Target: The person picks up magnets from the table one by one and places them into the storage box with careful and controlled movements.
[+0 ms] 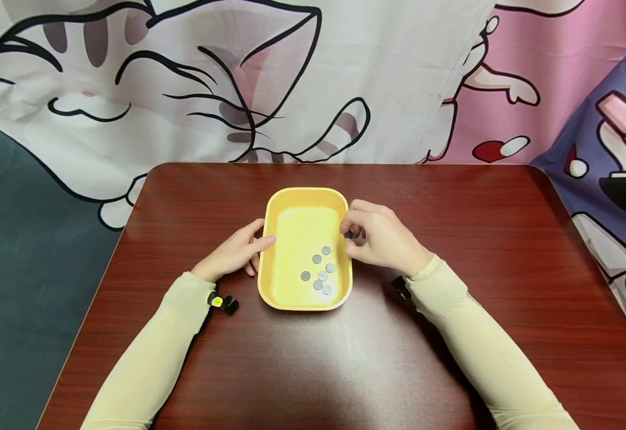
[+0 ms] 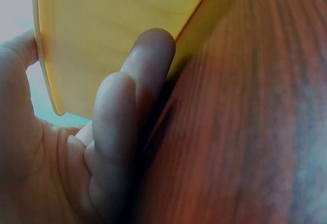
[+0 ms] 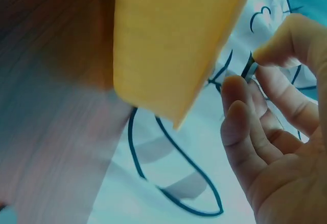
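A yellow rectangular tray [image 1: 288, 239] with a raised rim sits on the table. Several small silver coins [image 1: 317, 285] lie in its near right part, some touching or overlapping. My left hand [image 1: 232, 254] grips the tray's left side, thumb over the rim; in the left wrist view its fingers [image 2: 115, 111] press the outer wall. At the right rim is my right hand [image 1: 382, 236], thumb and a fingertip pinching a coin [image 3: 249, 67] seen edge-on in the right wrist view. That coin is above rim height, just outside the tray wall [image 3: 168, 45].
The dark red-brown wooden table [image 1: 194, 352] reflects light in front of the tray. A cartoon-cat cloth [image 1: 398, 71] hangs behind its far edge. Small black cameras are strapped to both wrists, the left one [image 1: 230, 305] close to the tabletop.
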The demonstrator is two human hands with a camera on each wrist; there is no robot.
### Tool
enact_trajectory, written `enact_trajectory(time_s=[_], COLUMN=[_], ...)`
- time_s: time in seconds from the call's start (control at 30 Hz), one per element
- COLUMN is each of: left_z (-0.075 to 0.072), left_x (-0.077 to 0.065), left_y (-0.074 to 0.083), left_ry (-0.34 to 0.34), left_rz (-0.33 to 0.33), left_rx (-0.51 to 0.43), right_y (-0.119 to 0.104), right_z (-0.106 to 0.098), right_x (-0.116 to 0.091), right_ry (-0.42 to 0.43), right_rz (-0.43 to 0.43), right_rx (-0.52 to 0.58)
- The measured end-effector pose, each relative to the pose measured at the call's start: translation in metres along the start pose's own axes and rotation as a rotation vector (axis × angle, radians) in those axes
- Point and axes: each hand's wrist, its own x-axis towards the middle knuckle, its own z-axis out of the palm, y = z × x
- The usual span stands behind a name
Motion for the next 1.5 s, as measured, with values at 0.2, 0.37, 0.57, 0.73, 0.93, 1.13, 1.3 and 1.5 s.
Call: enact_trajectory(time_s=[0.2, 0.37, 0.57, 0.73, 0.93, 1.13, 1.3, 1.5], left_z=[0.000, -0.001, -0.001, -0.002, -0.002, -0.002, -0.002, -0.002], left_x=[0.000, 0.001, 0.000, -0.001, -0.001, -0.001, -0.008, -0.010], left_y=[0.000, 0.000, -0.001, 0.000, 0.000, 0.002, 0.018, 0.024], left_ry=[-0.008, -0.008, -0.009, -0.016, -0.032, -0.037, -0.045, -0.052], left_rz=[0.000, 0.003, 0.007, 0.010, 0.003, -0.017, -0.021, -0.002], left_rx=[-0.004, -0.006, -0.007, -0.008, -0.011, -0.012, -0.011, -0.006], right_y=[-0.011, -0.015, -0.012, -0.008, -0.009, -0.010, -0.009, -0.007], right_z=[0.013, 0.029, 0.047, 0.057, 0.064, 0.066, 0.067, 0.067], right_x=[0.013, 0.022, 0.031, 0.039, 0.043, 0.043, 0.043, 0.041], right_ry=[-0.049, -0.092, -0.143, -0.198, -0.240, -0.250, -0.266, -0.271], right_rz=[-0.034, -0.058, -0.058, -0.015, 0.005, 0.003, -0.008, 0.008], right_rx=[-0.009, -0.039, -0.065, -0.100, -0.137, -0.159, -0.180, -0.184])
